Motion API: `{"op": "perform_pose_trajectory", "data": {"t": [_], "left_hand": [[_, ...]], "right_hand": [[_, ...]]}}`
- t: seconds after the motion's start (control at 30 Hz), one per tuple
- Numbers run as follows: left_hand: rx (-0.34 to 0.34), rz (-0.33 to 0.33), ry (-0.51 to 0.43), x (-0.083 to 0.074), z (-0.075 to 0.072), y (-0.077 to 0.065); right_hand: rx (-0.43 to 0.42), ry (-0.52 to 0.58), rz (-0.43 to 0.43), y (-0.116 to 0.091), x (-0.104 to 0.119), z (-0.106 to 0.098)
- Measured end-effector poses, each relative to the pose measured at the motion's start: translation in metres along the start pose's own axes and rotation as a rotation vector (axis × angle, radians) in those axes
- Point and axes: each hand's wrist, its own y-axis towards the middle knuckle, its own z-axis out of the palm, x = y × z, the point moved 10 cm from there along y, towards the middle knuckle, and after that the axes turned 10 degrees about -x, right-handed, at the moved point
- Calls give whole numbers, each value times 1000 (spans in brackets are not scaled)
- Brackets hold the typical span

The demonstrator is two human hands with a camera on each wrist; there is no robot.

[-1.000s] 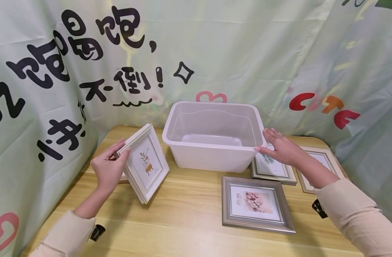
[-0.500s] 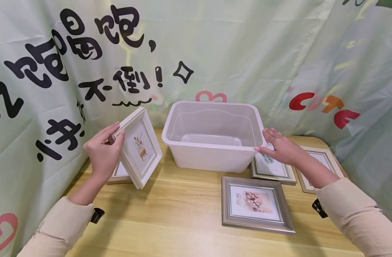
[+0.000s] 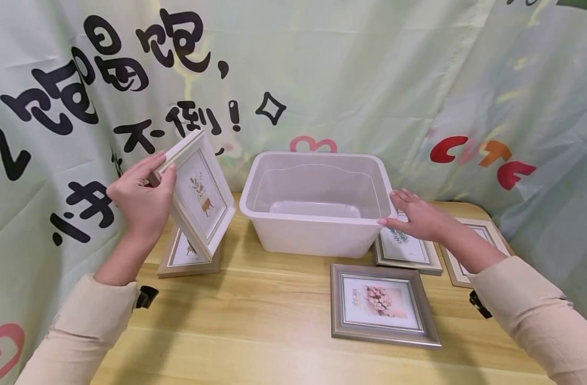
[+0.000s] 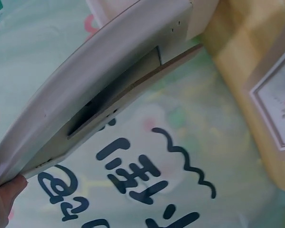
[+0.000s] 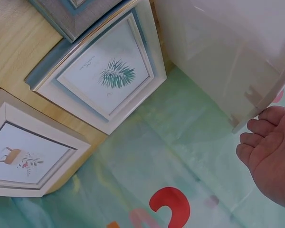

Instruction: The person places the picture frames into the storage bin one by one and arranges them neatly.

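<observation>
My left hand [image 3: 141, 195] pinches a white picture frame [image 3: 204, 200] by its left edge, thumb on the front. The frame is lifted and tilted, its plant-pot print facing right. In the left wrist view, a thin stand flap [image 4: 147, 83] sticks out from its back. Below it lies a wood-toned picture frame [image 3: 168, 264], partly hidden. My right hand [image 3: 420, 216] touches the right rim of a pale plastic bin [image 3: 317, 232], thumb at the front corner and fingers along the side. The visible inside of the bin holds nothing.
A grey-brown picture frame [image 3: 386, 337] with a pink flower print lies front right. Behind it are a leaf-print frame [image 3: 409, 263] and a pale frame [image 3: 459, 275], partly covered by my right arm. A printed curtain [image 3: 346, 80] hangs behind the wooden table [image 3: 274, 326].
My left hand has raised the white picture frame and moved it left, uncovering more of the frame beneath. My right hand has stayed on the bin's rim.
</observation>
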Motion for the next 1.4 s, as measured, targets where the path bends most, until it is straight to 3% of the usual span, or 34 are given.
{"op": "perform_pose_trajectory", "data": {"t": [0.47,0.83,1.17,1.4], "left_hand": [[-70,-21,36,-17,13,26],[-144,-65,-19,-29,28,42],[-187,-95,-160,-49,50,37],[-166,-122,-201,-51,69,25]], "right_hand": [[6,-13,2,2,0,-1],[5,-6,3,0,-1,-2],[13,-3,11,0,-2,1],[10,4,15,0,-2,2]]}}
